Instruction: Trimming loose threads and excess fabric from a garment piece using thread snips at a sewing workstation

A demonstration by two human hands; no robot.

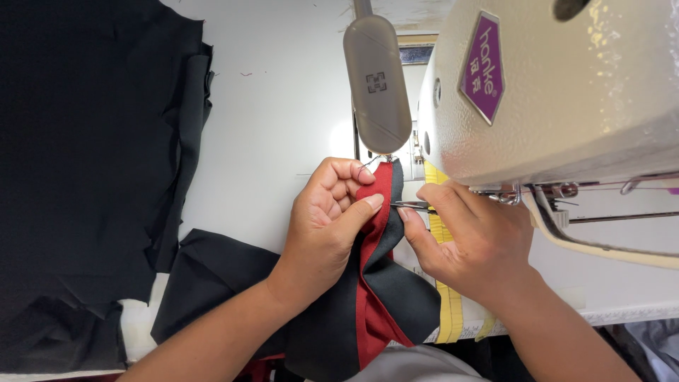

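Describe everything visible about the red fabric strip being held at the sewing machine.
The red fabric strip is a narrow band of matte woven-looking cloth, folded lengthwise and lying between black fabric panels. It runs from the table edge up toward the needle area, narrowing there. The left hand pinches its upper end, thumb pressed on top; the right hand holds a slim metal tool against the black edge beside it.

Labels on the sewing machine and its lamp

A purple badge (482, 67), six-sided and taller than wide with a thin pale border and white lettering, sits on the cream front face of the sewing machine head (566, 106) at upper right, tilted slightly with the housing. To its left, the grey oblong lamp housing (376, 81) carries a small dark square emblem (376, 82) printed near its middle. No packages, signs or screens are in view.
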